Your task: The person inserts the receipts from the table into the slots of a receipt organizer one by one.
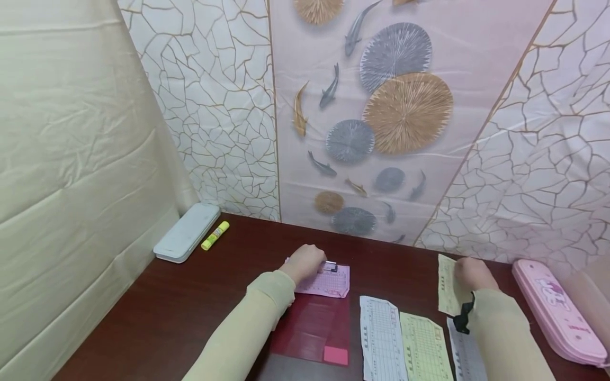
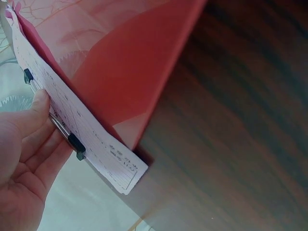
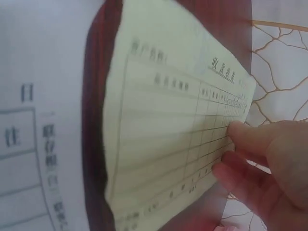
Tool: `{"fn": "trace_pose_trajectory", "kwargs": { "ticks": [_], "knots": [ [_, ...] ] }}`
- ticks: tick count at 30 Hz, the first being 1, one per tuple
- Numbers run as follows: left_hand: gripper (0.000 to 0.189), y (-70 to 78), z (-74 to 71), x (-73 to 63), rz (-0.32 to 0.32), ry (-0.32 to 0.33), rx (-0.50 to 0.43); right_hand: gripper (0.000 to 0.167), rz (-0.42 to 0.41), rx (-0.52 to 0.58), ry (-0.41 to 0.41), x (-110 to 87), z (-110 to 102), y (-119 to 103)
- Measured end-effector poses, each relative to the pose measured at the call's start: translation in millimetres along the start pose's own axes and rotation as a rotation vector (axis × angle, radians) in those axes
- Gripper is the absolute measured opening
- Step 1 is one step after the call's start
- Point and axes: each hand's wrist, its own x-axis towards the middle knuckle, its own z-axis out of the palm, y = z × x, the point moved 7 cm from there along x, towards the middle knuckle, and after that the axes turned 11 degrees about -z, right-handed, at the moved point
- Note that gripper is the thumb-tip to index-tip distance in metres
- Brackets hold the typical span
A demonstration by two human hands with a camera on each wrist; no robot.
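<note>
My left hand (image 1: 307, 262) pinches a clip (image 2: 77, 147) with black and silver parts on the upper edge of a stack of pink receipt slips (image 1: 326, 283). The stack lies over the upper end of a red translucent folder (image 1: 312, 323), tilting away from it in the left wrist view. Off to the right, my right hand (image 1: 475, 272) pinches a pale yellow receipt slip (image 3: 163, 125) by one edge between thumb and fingers. This slip is raised above the table, printed side showing in the right wrist view. Below it lies a white slip (image 1: 464, 349), partly hidden by my forearm.
Beside the folder lie a white receipt slip (image 1: 381, 333) and a yellow-green one (image 1: 425, 344). A pink pencil case (image 1: 555, 312) is at the right edge. At the back left are a pale blue case (image 1: 188, 233) and a yellow glue stick (image 1: 215, 235). Patterned cloth (image 1: 352, 211) hangs behind the table.
</note>
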Motion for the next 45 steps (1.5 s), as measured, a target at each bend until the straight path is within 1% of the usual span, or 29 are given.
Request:
{"fn": "trace_pose_trajectory", "kwargs": {
  "ticks": [6, 10, 13, 17, 19, 21, 24, 26, 30, 32, 35, 39, 42, 45],
  "knots": [
    [0.020, -0.6, 0.4, 1.1, -0.001, 0.000, -0.004, 0.025, 0.055, 0.007, 0.018, -2.8, -3.6, 2.4],
    [0.022, 0.2, 1.6, 1.8, 0.007, 0.005, -0.003, 0.024, 0.030, -0.008, 0.049, -5.7, -4.5, 3.6],
    [0.022, 0.9, 1.9, 1.8, 0.010, 0.006, -0.001, 0.029, 0.027, -0.018, 0.052, -8.7, -3.5, 4.6],
    [0.021, 1.6, 1.0, 0.7, 0.006, 0.003, 0.005, 0.037, 0.102, 0.064, 0.017, -13.3, -0.1, 9.1],
    [0.020, 1.7, 0.1, 0.0, 0.001, -0.003, 0.006, 0.038, 0.132, 0.104, 0.022, -14.8, 0.0, 10.8],
    [0.020, 1.5, -0.7, -0.6, -0.007, -0.012, 0.001, 0.038, 0.145, 0.121, 0.036, -15.5, -0.1, 11.9],
    [0.018, 1.3, -1.9, -1.2, -0.015, -0.019, -0.009, 0.041, 0.143, 0.113, 0.050, -16.3, -0.8, 12.0],
    [0.016, 1.4, -2.6, -1.3, -0.017, -0.019, -0.011, 0.040, 0.129, 0.098, 0.056, -17.0, -1.0, 11.4],
    [0.014, 1.9, -3.5, -1.6, -0.018, -0.018, -0.006, 0.023, 0.089, 0.068, 0.064, -19.3, -3.3, 8.6],
    [0.014, 1.9, -3.8, -2.1, -0.018, -0.019, -0.002, 0.020, 0.079, 0.064, 0.076, -20.9, -5.1, 7.2],
    [0.012, 2.1, -4.4, -3.0, -0.018, -0.017, -0.001, 0.020, 0.078, 0.041, 0.085, -23.6, -7.1, 5.0],
    [0.011, 1.9, -5.0, -3.6, -0.019, -0.014, -0.013, 0.022, 0.091, 0.017, 0.076, -26.7, -8.9, 0.4],
    [0.014, 1.5, -5.0, -3.7, -0.020, -0.013, -0.016, 0.024, 0.092, 0.038, 0.071, -27.6, -11.5, -5.5],
    [0.017, 1.0, -5.1, -3.7, -0.023, -0.014, -0.019, 0.027, 0.104, 0.088, 0.061, -27.2, -14.7, -11.2]
  ]
}}
